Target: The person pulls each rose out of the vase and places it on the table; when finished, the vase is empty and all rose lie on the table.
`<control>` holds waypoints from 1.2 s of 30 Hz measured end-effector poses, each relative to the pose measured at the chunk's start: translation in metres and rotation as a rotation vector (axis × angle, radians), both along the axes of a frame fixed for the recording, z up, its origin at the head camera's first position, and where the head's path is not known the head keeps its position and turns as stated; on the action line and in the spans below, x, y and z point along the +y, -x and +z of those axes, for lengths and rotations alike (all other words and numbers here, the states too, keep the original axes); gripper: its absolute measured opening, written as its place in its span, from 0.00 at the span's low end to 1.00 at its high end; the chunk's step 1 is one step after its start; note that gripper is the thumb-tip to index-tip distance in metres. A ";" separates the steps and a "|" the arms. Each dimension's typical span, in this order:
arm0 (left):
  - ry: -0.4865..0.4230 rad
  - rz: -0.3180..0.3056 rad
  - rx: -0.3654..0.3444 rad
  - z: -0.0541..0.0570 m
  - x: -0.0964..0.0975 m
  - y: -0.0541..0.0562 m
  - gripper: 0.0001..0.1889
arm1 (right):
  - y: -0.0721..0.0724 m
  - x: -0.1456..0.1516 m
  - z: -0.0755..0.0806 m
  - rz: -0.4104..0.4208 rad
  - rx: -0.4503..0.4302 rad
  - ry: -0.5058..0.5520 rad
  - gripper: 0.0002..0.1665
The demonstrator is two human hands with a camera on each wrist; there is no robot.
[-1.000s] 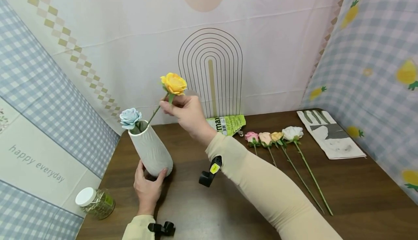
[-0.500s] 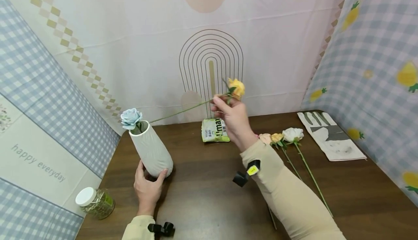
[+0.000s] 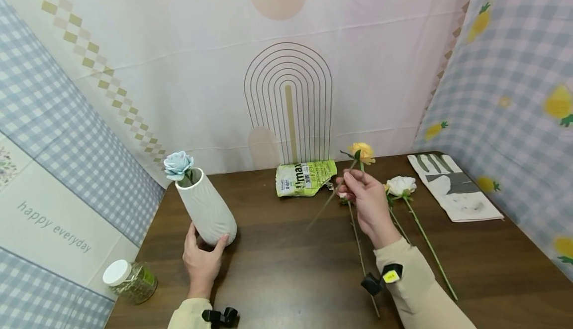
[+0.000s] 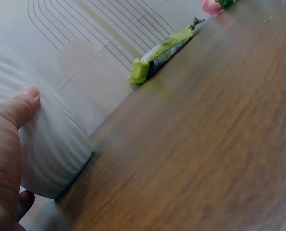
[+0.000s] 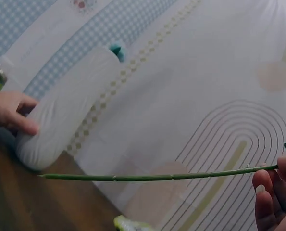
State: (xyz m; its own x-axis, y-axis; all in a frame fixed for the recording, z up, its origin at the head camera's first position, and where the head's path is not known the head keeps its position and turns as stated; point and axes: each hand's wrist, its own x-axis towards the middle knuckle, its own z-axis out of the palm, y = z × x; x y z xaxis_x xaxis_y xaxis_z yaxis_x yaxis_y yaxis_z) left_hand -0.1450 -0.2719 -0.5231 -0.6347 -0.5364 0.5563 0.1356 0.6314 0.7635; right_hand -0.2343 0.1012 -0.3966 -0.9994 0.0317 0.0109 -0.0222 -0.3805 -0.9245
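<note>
My left hand (image 3: 202,264) grips the lower part of a white ribbed vase (image 3: 207,209), which leans left in the head view. A light blue rose (image 3: 178,164) stands in its mouth. On the right, my right hand (image 3: 368,207) pinches the stem of a yellow rose (image 3: 362,153) just below the bloom. That green stem (image 5: 147,178) stretches across the right wrist view, well apart from the vase. A white rose (image 3: 401,186) lies on the table beyond this hand, which hides most of the other blooms lying there.
A green and white packet (image 3: 304,178) lies at the table's back edge. A printed cloth (image 3: 454,189) is at the far right. At the left edge stands a jar with a white lid (image 3: 117,272). Patterned fabric hangs behind and on both sides.
My right hand has drawn the yellow rose out of the vase and carried it right and down, over the flowers on the table. My left hand has stayed on the vase.
</note>
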 end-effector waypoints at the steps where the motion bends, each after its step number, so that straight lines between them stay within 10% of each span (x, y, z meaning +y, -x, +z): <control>1: 0.001 -0.001 0.003 0.000 0.000 0.000 0.48 | -0.002 0.003 -0.006 -0.019 -0.021 -0.034 0.19; 7: 0.001 0.006 0.001 -0.001 0.000 0.000 0.48 | -0.012 0.004 -0.036 -0.090 -0.081 -0.237 0.23; 18: -0.007 0.001 -0.030 -0.001 0.001 0.000 0.48 | -0.018 -0.011 -0.077 0.021 -0.135 -0.381 0.18; 36: 0.009 0.014 -0.034 0.002 0.000 0.000 0.46 | -0.016 -0.019 -0.096 0.037 -0.118 -0.564 0.12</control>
State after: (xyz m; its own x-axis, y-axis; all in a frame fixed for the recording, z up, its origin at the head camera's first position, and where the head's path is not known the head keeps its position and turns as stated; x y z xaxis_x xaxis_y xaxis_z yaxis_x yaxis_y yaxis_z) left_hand -0.1448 -0.2721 -0.5210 -0.6454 -0.5408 0.5394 0.1008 0.6397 0.7620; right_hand -0.2185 0.0820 -0.4930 -0.9952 0.0183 -0.0961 0.0978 0.1732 -0.9800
